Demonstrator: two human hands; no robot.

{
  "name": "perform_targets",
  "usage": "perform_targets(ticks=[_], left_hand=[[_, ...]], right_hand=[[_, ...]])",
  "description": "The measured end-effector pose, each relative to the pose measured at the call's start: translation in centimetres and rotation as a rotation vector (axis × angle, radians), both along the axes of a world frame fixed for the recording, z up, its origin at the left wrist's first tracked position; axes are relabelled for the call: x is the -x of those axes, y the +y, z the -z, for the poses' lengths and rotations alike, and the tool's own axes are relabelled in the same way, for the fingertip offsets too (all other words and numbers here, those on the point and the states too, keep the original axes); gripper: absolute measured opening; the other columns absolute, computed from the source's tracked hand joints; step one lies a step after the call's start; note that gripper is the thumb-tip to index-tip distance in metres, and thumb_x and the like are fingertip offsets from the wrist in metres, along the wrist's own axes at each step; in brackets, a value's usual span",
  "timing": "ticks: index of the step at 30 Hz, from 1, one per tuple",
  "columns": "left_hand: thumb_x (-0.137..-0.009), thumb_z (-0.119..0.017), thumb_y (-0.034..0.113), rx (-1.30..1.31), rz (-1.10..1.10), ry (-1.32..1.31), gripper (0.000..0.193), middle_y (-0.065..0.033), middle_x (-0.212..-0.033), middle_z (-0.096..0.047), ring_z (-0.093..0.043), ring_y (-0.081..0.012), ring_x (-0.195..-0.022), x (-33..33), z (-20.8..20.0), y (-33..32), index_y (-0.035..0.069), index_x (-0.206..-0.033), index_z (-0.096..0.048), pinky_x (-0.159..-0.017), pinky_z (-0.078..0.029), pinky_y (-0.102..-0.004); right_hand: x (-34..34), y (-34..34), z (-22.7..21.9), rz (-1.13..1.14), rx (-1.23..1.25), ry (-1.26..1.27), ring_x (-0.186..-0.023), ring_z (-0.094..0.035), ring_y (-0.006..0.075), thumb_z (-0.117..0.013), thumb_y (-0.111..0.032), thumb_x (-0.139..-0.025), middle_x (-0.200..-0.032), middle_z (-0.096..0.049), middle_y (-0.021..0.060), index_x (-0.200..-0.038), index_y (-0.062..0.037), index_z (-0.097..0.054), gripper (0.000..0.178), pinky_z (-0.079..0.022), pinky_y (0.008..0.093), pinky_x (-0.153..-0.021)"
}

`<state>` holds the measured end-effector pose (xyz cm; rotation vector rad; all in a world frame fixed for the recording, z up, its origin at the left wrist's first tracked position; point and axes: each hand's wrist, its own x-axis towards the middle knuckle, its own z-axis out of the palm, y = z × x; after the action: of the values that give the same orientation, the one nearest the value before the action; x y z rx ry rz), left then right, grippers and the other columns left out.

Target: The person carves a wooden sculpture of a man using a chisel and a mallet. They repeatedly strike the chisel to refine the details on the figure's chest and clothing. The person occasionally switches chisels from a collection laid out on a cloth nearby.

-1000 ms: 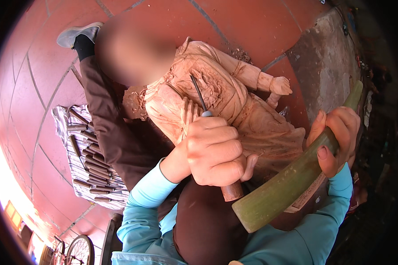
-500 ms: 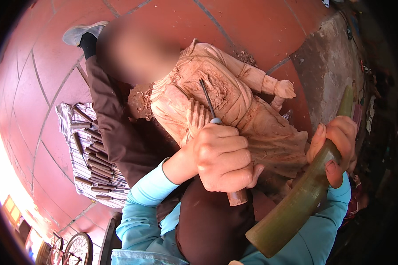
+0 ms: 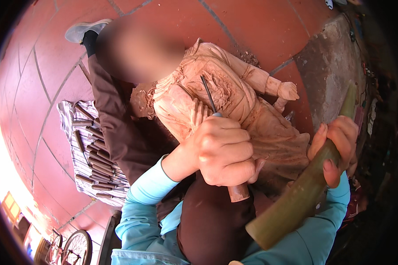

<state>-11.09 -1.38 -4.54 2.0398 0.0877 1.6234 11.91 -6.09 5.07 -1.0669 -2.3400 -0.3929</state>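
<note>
My left hand (image 3: 225, 152) is closed round the wooden handle of a carving chisel (image 3: 239, 193). Its thin dark blade slants up and left, with the tip over the carved relief on the chest of a large wooden statue (image 3: 261, 119); whether it touches the wood I cannot tell. In my right hand (image 3: 340, 137) is a thick, curved, greenish wooden mallet (image 3: 287, 207), gripped near its narrower end. The mallet's wide end hangs low, apart from the chisel's butt. The statue lies on its back, robed, one arm stretched to the right; its head area is blurred.
On the left, a striped cloth (image 3: 70, 128) bears several carving tools (image 3: 102, 165). My brown-trousered leg (image 3: 115, 119) stretches up beside the statue. Wood shavings (image 3: 248, 58) lie on the red tiled floor (image 3: 44, 145). A grey slab (image 3: 329, 62) is at right, a bicycle wheel (image 3: 78, 248) at lower left.
The mallet's wide end has risen slightly. The statue and cloth sit a little farther right in view, and both hands keep their grips.
</note>
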Motion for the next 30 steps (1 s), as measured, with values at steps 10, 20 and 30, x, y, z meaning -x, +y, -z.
perform_targets(ticks=[10, 20, 30], left_hand=[[-0.067, -0.063, -0.002, -0.067, -0.116, 0.068, 0.03, 0.0032, -0.051, -0.032, -0.037, -0.0114, -0.04, -0.8, -0.5, 0.4, 0.01, -0.055, -0.038, -0.037, -0.029, -0.0252], [-0.058, -0.061, 0.017, 0.137, -0.222, 0.073, 0.02, -0.0005, -0.055, -0.037, -0.045, -0.0157, -0.045, -3.8, -2.9, 1.3, 0.009, -0.06, -0.044, -0.037, -0.035, -0.0298], [-0.058, -0.067, 0.025, 0.224, -0.408, 0.143, 0.024, -0.0026, -0.057, -0.042, -0.051, -0.0184, -0.045, -6.6, -3.0, 2.5, 0.008, -0.069, -0.054, -0.04, -0.041, -0.0302]], right_hand=[[-1.3, 0.2, -0.6, 0.037, 0.106, -0.183, -0.071, -0.053, 0.0262, -0.063, 0.018, -0.074, -0.093, -0.05, 0.0085, -0.126, -0.0349, -0.038, 0.078, -0.045, 0.0416, -0.057], [-1.4, -0.2, -1.2, 0.212, 0.31, 0.077, -0.078, -0.055, 0.0223, -0.057, 0.011, -0.086, -0.087, -0.055, 0.0117, -0.132, -0.0084, -0.024, 0.06, -0.045, 0.037, -0.083], [-2.1, -0.5, 0.8, 0.439, 0.312, 0.4, -0.083, -0.057, 0.0178, -0.057, 0.007, -0.086, -0.09, -0.058, 0.0104, -0.133, -0.0006, -0.022, 0.059, -0.041, 0.0363, -0.093]])
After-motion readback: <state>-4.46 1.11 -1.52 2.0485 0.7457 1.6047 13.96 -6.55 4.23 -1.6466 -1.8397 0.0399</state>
